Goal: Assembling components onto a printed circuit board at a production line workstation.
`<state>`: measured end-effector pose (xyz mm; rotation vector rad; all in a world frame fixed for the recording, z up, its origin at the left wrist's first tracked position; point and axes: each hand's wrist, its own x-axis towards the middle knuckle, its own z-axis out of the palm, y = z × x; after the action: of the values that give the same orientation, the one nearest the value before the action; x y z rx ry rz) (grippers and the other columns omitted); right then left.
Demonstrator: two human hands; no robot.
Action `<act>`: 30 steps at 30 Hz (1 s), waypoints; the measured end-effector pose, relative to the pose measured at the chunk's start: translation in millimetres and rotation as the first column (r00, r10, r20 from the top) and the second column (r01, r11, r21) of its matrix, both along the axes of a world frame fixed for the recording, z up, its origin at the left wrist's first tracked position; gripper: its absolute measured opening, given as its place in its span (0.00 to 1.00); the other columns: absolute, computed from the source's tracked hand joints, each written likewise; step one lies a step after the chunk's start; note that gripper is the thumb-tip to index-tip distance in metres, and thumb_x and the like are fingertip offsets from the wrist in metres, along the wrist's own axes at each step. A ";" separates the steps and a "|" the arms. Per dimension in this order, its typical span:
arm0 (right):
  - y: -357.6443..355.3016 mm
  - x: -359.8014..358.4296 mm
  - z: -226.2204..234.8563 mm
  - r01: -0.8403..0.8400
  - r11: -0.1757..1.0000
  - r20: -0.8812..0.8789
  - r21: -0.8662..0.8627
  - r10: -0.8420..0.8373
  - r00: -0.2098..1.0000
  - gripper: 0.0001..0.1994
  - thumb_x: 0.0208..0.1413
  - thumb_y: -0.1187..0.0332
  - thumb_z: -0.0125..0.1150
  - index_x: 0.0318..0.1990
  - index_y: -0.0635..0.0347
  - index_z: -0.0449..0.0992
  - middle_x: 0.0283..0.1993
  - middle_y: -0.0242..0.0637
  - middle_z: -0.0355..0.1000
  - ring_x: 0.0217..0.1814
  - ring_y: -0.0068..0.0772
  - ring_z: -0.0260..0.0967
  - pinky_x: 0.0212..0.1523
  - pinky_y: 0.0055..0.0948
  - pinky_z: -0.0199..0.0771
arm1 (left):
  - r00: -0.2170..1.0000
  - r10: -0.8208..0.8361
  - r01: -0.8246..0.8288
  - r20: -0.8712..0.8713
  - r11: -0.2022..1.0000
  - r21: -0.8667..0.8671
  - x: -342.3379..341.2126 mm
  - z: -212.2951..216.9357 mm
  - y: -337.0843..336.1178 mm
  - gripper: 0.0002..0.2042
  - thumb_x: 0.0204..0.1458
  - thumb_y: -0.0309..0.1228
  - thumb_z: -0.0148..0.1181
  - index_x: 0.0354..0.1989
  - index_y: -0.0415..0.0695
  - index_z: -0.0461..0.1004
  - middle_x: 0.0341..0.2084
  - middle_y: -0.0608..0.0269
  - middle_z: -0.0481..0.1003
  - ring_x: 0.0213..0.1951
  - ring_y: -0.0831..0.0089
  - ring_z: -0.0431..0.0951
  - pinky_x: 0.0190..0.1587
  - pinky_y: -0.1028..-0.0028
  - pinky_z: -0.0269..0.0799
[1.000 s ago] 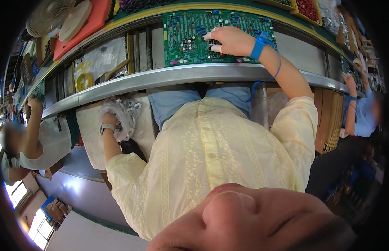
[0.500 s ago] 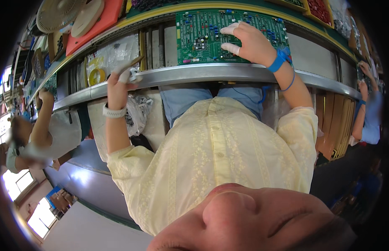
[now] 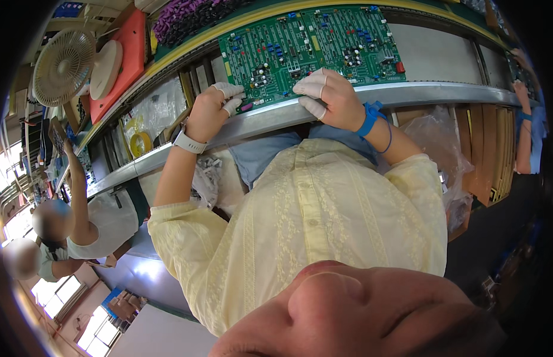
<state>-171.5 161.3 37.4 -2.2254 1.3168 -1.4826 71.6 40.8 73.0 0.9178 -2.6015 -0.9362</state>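
A large green circuit board (image 3: 342,44), crowded with small parts, lies across the conveyor just beyond the metal rail (image 3: 270,111). My left hand (image 3: 212,114), in white finger cots and a white wristband, grips the board's near left corner between thumb and fingers. Beside those fingertips sits a small purple part (image 3: 247,107) on the board. My right hand (image 3: 333,98), also in finger cots and wearing a blue wrist strap (image 3: 369,121), closes on the near edge around its middle. The undersides of both grips are hidden.
Left of the board are clear plastic bags (image 3: 160,89) and a yellow tape roll (image 3: 141,144). Beyond stand a fan (image 3: 63,68) on a red board (image 3: 117,98) and purple and black parts (image 3: 196,21). Cardboard sheets (image 3: 485,152) stand at right. People work at both sides.
My left hand has come right, from near the plastic bags to the board's left corner. My right hand has moved from over the board to its near edge. The whole view has shifted.
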 end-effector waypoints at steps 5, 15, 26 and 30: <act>-1.0 -0.5 -0.3 -0.002 1.000 -0.007 0.011 0.002 1.000 0.11 0.40 0.74 0.63 0.35 0.60 0.74 0.35 0.38 0.71 0.34 0.39 0.68 0.39 0.32 0.69 | 0.995 -0.027 0.035 0.099 0.997 -0.071 -0.7 7.5 1.0 0.13 0.44 0.22 0.57 0.40 0.41 0.73 0.27 0.56 0.73 0.27 0.67 0.74 0.31 0.75 0.69; -4.8 1.5 -1.5 0.001 0.999 0.006 -0.038 -0.001 1.000 0.12 0.38 0.73 0.64 0.34 0.56 0.74 0.32 0.35 0.71 0.31 0.36 0.67 0.32 0.29 0.67 | 0.985 -0.061 0.086 0.160 0.985 -0.151 -3.2 8.8 -0.6 0.10 0.42 0.22 0.58 0.35 0.40 0.73 0.29 0.53 0.73 0.30 0.62 0.75 0.32 0.72 0.71; 2.2 1.8 1.8 0.012 0.999 -0.035 0.039 -0.011 0.999 0.10 0.40 0.74 0.63 0.34 0.59 0.74 0.36 0.37 0.72 0.37 0.36 0.69 0.41 0.33 0.68 | 0.982 -0.107 0.134 0.158 0.975 -0.176 -7.3 11.8 3.8 0.09 0.42 0.24 0.58 0.34 0.41 0.74 0.28 0.54 0.73 0.31 0.59 0.74 0.35 0.69 0.70; 3.1 2.5 2.1 0.032 0.999 -0.066 0.018 -0.030 0.997 0.10 0.40 0.74 0.63 0.34 0.59 0.75 0.35 0.37 0.72 0.37 0.37 0.69 0.42 0.33 0.67 | 0.981 -0.105 0.134 0.162 0.974 -0.184 -6.6 10.4 4.6 0.08 0.42 0.24 0.58 0.33 0.41 0.74 0.28 0.54 0.73 0.31 0.58 0.74 0.35 0.69 0.70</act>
<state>-169.0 164.5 39.4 -2.2700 1.3850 -1.4118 65.0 45.4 83.4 0.8178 -2.8431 -0.6461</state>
